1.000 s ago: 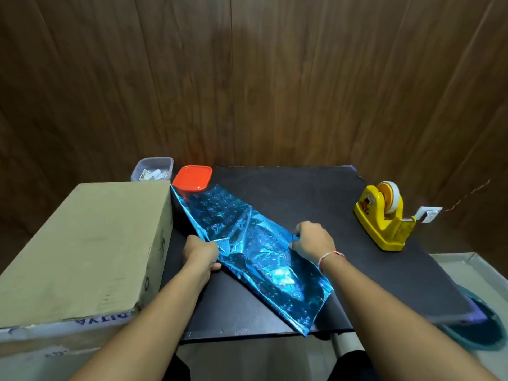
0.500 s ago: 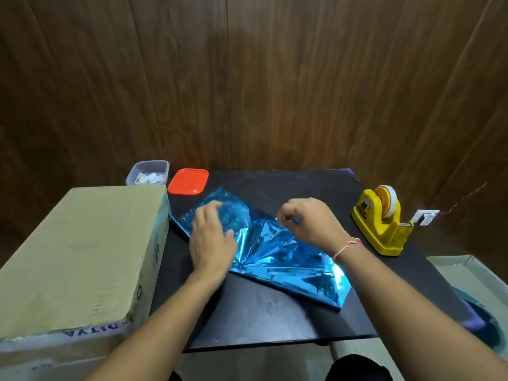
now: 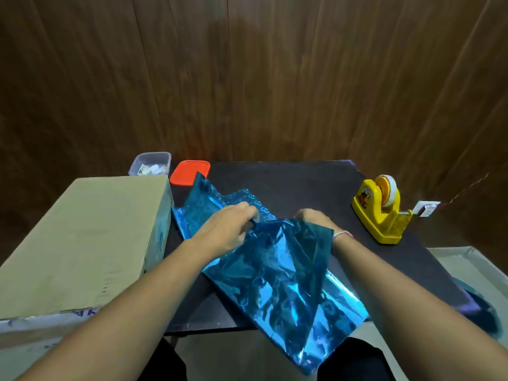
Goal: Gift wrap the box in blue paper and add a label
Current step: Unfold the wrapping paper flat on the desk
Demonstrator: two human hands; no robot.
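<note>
Black worktop (image 3: 302, 182) against wood-panelled wall (image 3: 247, 78); bare surface upper centre. Left hand (image 3: 225, 226) and right hand (image 3: 316, 220) each grip crumpled blue paper (image 3: 275, 270) overhanging the near edge.

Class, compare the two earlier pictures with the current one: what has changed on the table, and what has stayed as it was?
The blue paper has been opened out further: its near part is now raised and hangs over the table's front edge. The left hand and the right hand have moved to grip its upper edge. The cardboard box, tape dispenser, red lid and clear tub stayed put.
</note>
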